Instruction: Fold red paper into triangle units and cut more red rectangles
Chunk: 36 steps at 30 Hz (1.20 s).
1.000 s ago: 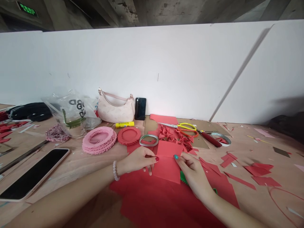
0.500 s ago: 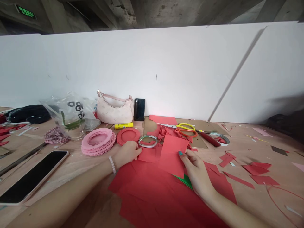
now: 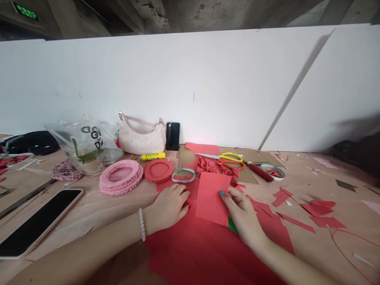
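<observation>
My right hand [image 3: 242, 213] pinches the right edge of a square of red paper [image 3: 212, 199], which has a faint crease across its middle. My left hand [image 3: 170, 208] rests palm down on a large red paper sheet [image 3: 190, 253], holding nothing, a little left of the square and apart from it. Below my right palm, a green serrated paper strip [image 3: 232, 225] pokes out, partly hidden by the hand. Small folded red paper pieces [image 3: 208, 165] are heaped beyond the square.
Along the wooden table's back are pink scalloped paper rings [image 3: 120, 177], a red scalloped ring [image 3: 158, 170], a tape roll [image 3: 183, 175], scissors [image 3: 231, 158], a glue stick [image 3: 153, 156], and a handbag [image 3: 141, 137]. A smartphone [image 3: 38, 221] lies left; red offcuts [image 3: 317, 211] lie right.
My left hand has let go of the red square, moved away to the left, and come back to rest on the sheet. My right hand keeps its hold, and the square has shifted slightly.
</observation>
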Available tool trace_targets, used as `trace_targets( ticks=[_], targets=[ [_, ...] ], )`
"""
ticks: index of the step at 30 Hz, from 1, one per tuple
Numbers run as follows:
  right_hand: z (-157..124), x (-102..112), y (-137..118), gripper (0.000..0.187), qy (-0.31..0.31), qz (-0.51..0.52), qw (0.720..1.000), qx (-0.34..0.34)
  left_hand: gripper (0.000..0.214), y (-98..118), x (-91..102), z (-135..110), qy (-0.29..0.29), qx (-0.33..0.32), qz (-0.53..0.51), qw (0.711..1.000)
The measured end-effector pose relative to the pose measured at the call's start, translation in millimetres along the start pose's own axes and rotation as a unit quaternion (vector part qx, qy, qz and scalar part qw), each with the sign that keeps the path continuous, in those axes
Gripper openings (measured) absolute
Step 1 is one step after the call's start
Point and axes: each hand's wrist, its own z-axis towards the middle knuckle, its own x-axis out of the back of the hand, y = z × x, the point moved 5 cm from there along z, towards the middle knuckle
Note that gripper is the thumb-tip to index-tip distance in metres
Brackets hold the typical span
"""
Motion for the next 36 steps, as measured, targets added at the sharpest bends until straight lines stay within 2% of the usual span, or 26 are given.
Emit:
trace_targets(
  ticks=[6, 8, 10, 12, 15, 17, 19, 21, 24, 27, 29, 32, 34, 36],
  targets=[
    [-0.1, -2.1, -4.8, 0.027, -0.010, -0.006, 1.000, 0.010, 0.044, -5.7, -7.1, 0.9, 0.016, 0.010, -0.002, 1.000],
    [-0.3, -2.9, -4.8, 0.028, -0.013, -0.003, 1.000, 0.010, 0.041, -2.6, -1.6, 1.7, 0.038, 0.004, -0.048, 0.998],
    [-1.0, -4.9, -3.0, 0.028, -0.023, -0.001, 1.000, 0.008, 0.033, 1.7, 7.6, 3.0, 0.059, 0.000, -0.143, 0.988],
    [-2.0, -6.0, -0.3, 0.030, -0.025, -0.016, 1.000, 0.009, 0.028, 3.8, 12.8, 4.7, 0.036, 0.023, -0.299, 0.953],
    [-3.7, -5.9, 3.1, 0.038, -0.016, -0.059, 0.998, 0.021, 0.030, 4.7, 7.9, 4.5, -0.043, 0.098, -0.523, 0.846],
    [-4.3, -6.0, 3.8, 0.038, -0.018, -0.084, 0.996, 0.036, 0.032, 1.7, 2.8, 2.5, -0.049, 0.154, -0.601, 0.782],
    [-4.6, -4.6, 1.9, 0.036, -0.012, -0.115, 0.992, 0.060, 0.035, -2.3, -1.8, 0.4, -0.031, 0.199, -0.641, 0.741],
    [-5.3, -3.5, -3.8, 0.032, -0.009, -0.153, 0.983, 0.101, 0.035, -3.4, -4.9, -0.6, -0.025, 0.223, -0.656, 0.721],
    [-8.7, -6.3, -16.8, 0.018, -0.048, -0.191, 0.963, 0.185, 0.028, -2.5, -4.1, -0.6, -0.025, 0.243, -0.656, 0.714],
    [-12.3, -9.0, -23.7, 0.021, -0.083, -0.188, 0.954, 0.216, 0.024, -3.9, 0.0, 0.2, -0.005, 0.250, -0.670, 0.699],
    [-11.9, -9.4, -19.9, 0.022, -0.088, -0.160, 0.968, 0.174, 0.024, -2.3, 1.3, 1.9, -0.016, 0.217, -0.703, 0.678],
    [-10.7, -11.7, -5.7, 0.025, -0.092, -0.066, 0.992, 0.058, 0.023, 2.2, 2.5, 4.2, -0.043, 0.146, -0.745, 0.650],
    [-11.2, -13.8, 2.0, 0.021, -0.081, -0.004, 0.997, -0.009, 0.024, 2.6, 3.8, 5.0, -0.037, 0.118, -0.736, 0.665],
    [-13.1, -16.7, 4.6, 0.023, -0.067, 0.032, 0.996, -0.050, 0.026, 3.1, 5.7, 5.7, -0.026, 0.092, -0.705, 0.703]
  ],
)
